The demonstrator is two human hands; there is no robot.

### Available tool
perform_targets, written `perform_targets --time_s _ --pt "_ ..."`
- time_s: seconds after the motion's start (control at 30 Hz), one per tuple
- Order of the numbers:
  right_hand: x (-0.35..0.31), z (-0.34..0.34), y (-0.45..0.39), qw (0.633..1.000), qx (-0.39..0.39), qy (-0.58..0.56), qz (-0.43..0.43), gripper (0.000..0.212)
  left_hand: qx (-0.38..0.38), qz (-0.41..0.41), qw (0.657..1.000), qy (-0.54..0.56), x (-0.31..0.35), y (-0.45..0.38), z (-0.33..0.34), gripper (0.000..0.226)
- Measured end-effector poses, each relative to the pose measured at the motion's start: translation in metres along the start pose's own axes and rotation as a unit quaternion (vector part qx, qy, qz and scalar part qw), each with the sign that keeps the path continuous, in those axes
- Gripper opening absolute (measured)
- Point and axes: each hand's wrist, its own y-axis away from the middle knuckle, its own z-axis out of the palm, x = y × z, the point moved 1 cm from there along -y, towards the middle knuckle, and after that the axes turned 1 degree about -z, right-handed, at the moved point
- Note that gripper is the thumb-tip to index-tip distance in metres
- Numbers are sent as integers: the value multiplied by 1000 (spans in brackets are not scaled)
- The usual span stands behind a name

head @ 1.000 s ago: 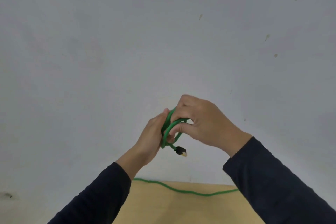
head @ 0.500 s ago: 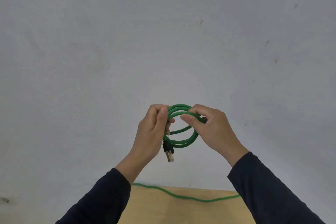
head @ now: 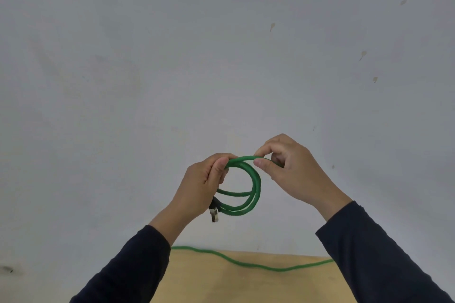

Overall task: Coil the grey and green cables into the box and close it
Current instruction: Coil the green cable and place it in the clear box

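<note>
The green cable [head: 254, 187] is wound into a small coil of a few loops, held up in front of a pale wall. My left hand [head: 200, 188] grips the coil's left side, and a dark plug [head: 213, 211] hangs just below that hand. My right hand [head: 293, 172] pinches the cable at the top right of the coil between thumb and forefinger. The cable's loose length [head: 246, 264] trails across the wooden table below. Neither the grey cable nor the box is in view.
A light wooden table [head: 246, 285] shows at the bottom edge, between my dark sleeves. A plain grey-white wall [head: 221, 56] with a few small marks fills the rest of the view.
The two hands have drawn apart and the coil has opened into a wider round loop. My right hand moved right and up along the cable; the plug now hangs beneath my left hand.
</note>
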Motion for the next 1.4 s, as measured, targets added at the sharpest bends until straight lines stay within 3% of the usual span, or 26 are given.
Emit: perform_targets --time_s 0.17,0.33,0.47,0.57,0.63,0.73,0.87,0.97,1.1,1.27,1.4 --pt "3 0 -1 998 54 11 -27 12 -82 -6 991 101 5 -1 0 34" --pt "10 -1 -5 989 142 -37 3 13 -131 3 987 91 5 -4 3 32" --pt "19 -1 -7 987 94 -113 71 16 -143 13 984 104 13 -5 2 37" --pt "20 3 -6 930 6 -351 112 17 -134 18 985 105 19 -11 1 37" --pt "19 7 -4 898 -25 -424 115 16 -108 8 991 81 18 -17 -1 35" --pt "17 16 -1 932 -35 -343 108 14 -71 -20 996 52 11 -23 1 32" --pt "14 35 1 979 19 -188 71 9 -8 -51 998 32 5 -25 11 27" --pt "13 47 3 979 81 -180 56 14 37 -65 997 26 5 -21 18 27" --pt "15 54 8 955 147 -238 102 17 72 -78 990 90 6 -6 27 26" --pt "18 56 15 935 109 -304 147 13 88 -60 987 118 5 -3 25 31" --pt "27 35 12 977 109 -141 115 12 65 -36 994 79 -4 -5 7 33"
